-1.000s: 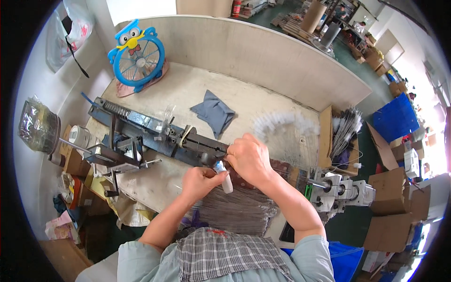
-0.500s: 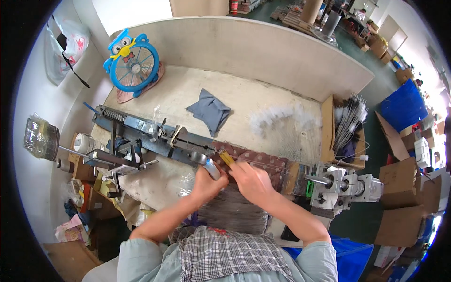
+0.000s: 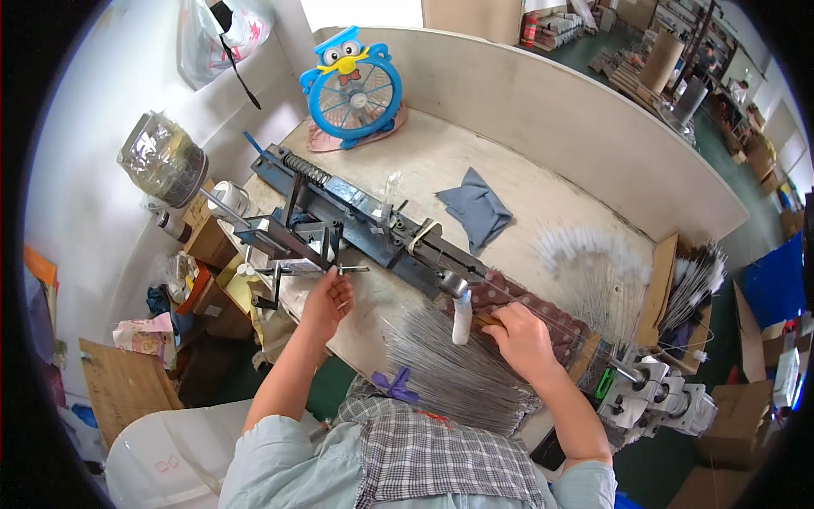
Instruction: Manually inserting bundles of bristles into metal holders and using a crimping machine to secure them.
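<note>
My left hand (image 3: 327,299) is at the black metal stand (image 3: 292,242), its fingers loosely bent and apart. Its fingertips are close to the stand's short crossbar; whether they touch it I cannot tell. My right hand (image 3: 521,335) pinches a small yellow-brown piece (image 3: 487,320), mostly hidden by the fingers. Just left of that hand, a white-wrapped handle (image 3: 462,321) hangs from a round metal part of the long steel fixture (image 3: 365,222). Below lies a thick bundle of thin metal wires (image 3: 458,373). A brown dotted cloth (image 3: 543,316) is under the fixture's right end.
A blue cartoon fan (image 3: 356,97) and a grey cloth (image 3: 476,210) are toward the back. White-tipped wires (image 3: 593,259) lie at right, beside a cardboard box (image 3: 667,271) of more wires. A metal clamp machine (image 3: 657,394) sits at the right edge. A purple ribbon (image 3: 396,386) lies near my lap.
My left hand has let go of the white-wrapped handle and moved left to the black stand. My right hand stays by the yellow-brown piece. The whole view has turned and shifted.
</note>
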The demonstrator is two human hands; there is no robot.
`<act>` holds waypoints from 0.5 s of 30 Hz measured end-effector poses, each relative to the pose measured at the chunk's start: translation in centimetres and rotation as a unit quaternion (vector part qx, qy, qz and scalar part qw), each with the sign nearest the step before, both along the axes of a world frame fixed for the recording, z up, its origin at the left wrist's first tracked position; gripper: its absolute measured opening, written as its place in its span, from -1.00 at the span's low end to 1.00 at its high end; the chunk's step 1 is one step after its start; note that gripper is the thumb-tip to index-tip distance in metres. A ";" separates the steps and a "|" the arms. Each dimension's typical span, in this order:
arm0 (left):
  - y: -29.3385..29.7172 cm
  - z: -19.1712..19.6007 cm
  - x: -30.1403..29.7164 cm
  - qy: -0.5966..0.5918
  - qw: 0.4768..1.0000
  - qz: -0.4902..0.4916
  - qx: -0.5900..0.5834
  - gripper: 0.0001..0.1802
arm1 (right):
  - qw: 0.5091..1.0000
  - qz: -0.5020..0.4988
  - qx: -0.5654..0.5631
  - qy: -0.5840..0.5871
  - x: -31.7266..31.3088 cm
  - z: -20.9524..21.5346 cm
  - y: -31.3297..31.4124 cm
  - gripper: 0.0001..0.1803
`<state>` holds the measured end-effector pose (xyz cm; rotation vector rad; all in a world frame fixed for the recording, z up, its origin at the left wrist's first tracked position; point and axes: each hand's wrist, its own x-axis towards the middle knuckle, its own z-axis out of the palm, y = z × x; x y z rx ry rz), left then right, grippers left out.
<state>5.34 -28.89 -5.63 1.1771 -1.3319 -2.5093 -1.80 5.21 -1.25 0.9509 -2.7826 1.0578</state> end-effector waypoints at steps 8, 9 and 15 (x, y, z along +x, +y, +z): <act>-0.5 -0.5 -0.2 0.019 0.998 0.030 0.045 -0.80 | 0.999 -0.007 0.004 -0.032 0.7 2.0 0.2 -0.82; -0.3 -0.2 -0.3 0.019 0.998 0.030 0.049 -0.80 | 0.999 -0.007 0.015 -0.035 0.8 2.3 0.5 -0.81; 0.7 0.3 -0.8 0.007 0.999 0.034 0.012 -0.82 | 0.999 -0.011 0.015 -0.040 1.4 4.6 1.0 -0.80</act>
